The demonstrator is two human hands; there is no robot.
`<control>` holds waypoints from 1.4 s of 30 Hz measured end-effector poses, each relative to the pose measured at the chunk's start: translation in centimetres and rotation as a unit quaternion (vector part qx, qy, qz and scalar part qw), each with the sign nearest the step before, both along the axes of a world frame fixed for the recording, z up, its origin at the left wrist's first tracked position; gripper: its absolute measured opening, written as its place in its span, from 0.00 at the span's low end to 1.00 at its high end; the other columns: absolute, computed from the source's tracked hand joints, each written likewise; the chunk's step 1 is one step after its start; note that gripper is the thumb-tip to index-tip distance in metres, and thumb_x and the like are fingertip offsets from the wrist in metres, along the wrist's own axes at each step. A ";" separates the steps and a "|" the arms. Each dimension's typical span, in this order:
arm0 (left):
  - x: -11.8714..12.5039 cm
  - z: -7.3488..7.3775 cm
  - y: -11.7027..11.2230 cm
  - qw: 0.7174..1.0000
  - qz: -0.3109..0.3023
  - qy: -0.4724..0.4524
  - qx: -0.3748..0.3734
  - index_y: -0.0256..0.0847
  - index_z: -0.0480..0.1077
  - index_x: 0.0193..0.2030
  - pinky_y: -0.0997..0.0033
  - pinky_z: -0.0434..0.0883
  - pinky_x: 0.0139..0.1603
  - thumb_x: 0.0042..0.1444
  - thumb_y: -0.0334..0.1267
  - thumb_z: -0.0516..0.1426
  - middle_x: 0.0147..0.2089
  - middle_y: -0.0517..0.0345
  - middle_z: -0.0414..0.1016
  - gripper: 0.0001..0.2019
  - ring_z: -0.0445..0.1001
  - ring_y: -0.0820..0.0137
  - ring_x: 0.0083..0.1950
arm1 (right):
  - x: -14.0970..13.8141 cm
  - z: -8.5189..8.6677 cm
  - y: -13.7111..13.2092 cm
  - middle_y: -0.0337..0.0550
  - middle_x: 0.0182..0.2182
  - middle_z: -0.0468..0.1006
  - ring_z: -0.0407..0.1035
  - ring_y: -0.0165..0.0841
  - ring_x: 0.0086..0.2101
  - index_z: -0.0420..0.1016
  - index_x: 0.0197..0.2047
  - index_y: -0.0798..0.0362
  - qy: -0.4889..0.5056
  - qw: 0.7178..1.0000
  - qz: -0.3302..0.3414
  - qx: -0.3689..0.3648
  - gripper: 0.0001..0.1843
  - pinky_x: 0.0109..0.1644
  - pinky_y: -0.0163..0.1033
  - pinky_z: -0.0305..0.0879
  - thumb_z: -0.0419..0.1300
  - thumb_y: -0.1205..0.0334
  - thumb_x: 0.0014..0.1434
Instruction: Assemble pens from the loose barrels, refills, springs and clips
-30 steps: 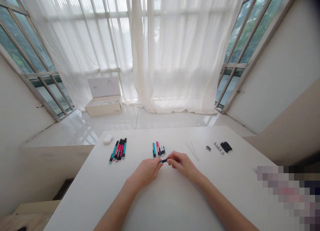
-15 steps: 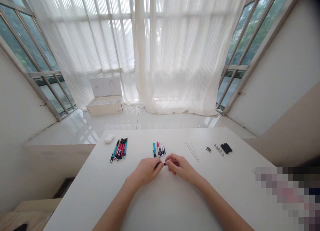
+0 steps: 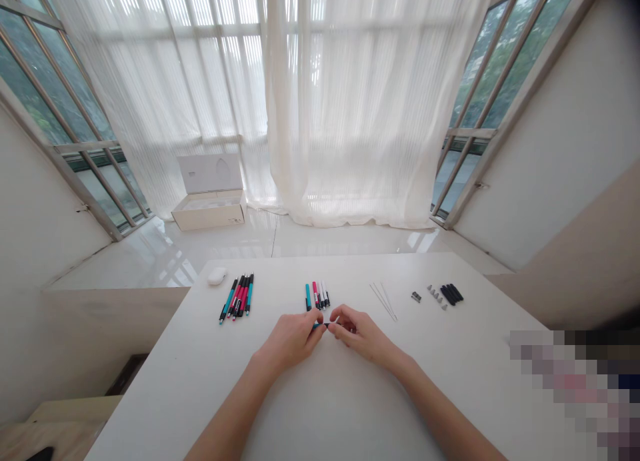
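Head camera looks down at my two hands [image 3: 325, 334] over a white table [image 3: 350, 408]. My left hand [image 3: 290, 341] and my right hand [image 3: 360, 334] are close together, and both are closed on a slim pen [image 3: 324, 325]. It is blue and black, and it lies sideways between my fingers, just over the table. A white tip pokes out toward my right hand.

Past my hands lies a small group of pens [image 3: 317, 296]. Farther left is a bigger pile of blue, red and black pens [image 3: 237, 298], with a small white case [image 3: 217, 276] near it. To the right are thin metal rods [image 3: 383, 302], a small dark part [image 3: 416, 296], grey tips [image 3: 437, 298] and black pieces [image 3: 452, 294].

The table is bare in front of my arms, and there is lots of room to move there. The far edge is past the pens. A box [image 3: 209, 211] sits open on the floor [image 3: 350, 242], and its small print is too tiny to read.
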State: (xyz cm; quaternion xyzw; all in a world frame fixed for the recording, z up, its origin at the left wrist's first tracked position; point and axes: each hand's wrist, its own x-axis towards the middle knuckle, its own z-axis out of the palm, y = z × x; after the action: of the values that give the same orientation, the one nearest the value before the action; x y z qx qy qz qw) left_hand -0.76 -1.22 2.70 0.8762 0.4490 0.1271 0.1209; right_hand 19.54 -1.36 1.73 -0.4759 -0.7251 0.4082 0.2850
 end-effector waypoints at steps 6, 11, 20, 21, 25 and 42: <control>0.0 -0.2 0.0 1.000 0.000 0.004 0.006 0.44 0.64 0.46 0.72 0.66 0.35 0.66 0.44 0.47 0.40 0.56 0.77 0.10 0.76 0.65 0.35 | 0.0 -0.1 0.1 0.35 0.18 0.68 0.59 0.27 0.21 0.64 0.23 0.52 -0.048 0.999 -0.006 0.022 0.20 0.27 0.34 0.55 0.47 0.53 0.64; 0.0 -0.2 0.1 1.000 -0.002 0.010 0.015 0.44 0.64 0.48 0.72 0.67 0.36 0.66 0.43 0.47 0.43 0.56 0.76 0.10 0.76 0.65 0.38 | 0.2 -0.1 0.3 0.37 0.31 0.72 0.65 0.29 0.29 0.68 0.35 0.50 0.024 0.999 -0.015 0.043 0.06 0.30 0.33 0.61 0.57 0.57 0.56; 0.0 -0.1 0.2 0.999 -0.018 0.021 0.041 0.44 0.64 0.45 0.73 0.67 0.34 0.66 0.42 0.45 0.41 0.57 0.75 0.09 0.75 0.66 0.37 | 0.0 0.0 0.1 0.35 0.18 0.68 0.61 0.28 0.20 0.69 0.27 0.52 -0.011 1.000 -0.018 -0.013 0.21 0.27 0.34 0.59 0.46 0.49 0.64; 0.0 -0.1 0.2 0.999 -0.019 0.024 0.043 0.44 0.64 0.44 0.73 0.67 0.34 0.66 0.41 0.46 0.40 0.57 0.75 0.09 0.75 0.67 0.37 | -0.1 0.0 0.1 0.35 0.18 0.69 0.62 0.28 0.21 0.70 0.27 0.52 -0.012 1.000 -0.016 -0.002 0.20 0.28 0.34 0.59 0.47 0.50 0.63; 0.0 0.0 0.2 0.998 -0.019 0.026 0.053 0.44 0.64 0.46 0.73 0.67 0.34 0.66 0.40 0.45 0.41 0.56 0.75 0.09 0.75 0.67 0.38 | 0.0 0.2 0.2 0.38 0.30 0.74 0.66 0.30 0.30 0.71 0.38 0.50 0.011 0.998 -0.019 0.057 0.09 0.31 0.34 0.62 0.54 0.56 0.59; 0.2 -0.1 -0.1 0.997 -0.041 0.038 0.050 0.42 0.64 0.43 0.71 0.67 0.33 0.68 0.39 0.40 0.35 0.57 0.75 0.13 0.75 0.65 0.35 | 0.6 0.4 0.6 0.43 0.35 0.75 0.68 0.31 0.32 0.74 0.29 0.51 0.051 0.993 0.000 0.107 0.06 0.29 0.34 0.63 0.56 0.64 0.55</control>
State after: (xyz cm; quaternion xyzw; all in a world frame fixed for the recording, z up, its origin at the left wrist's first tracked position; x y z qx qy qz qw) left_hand -0.61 -1.29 2.56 0.9029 0.4101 0.1113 0.0646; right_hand 20.17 -0.75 2.18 -0.4217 -0.7490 0.3518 0.3706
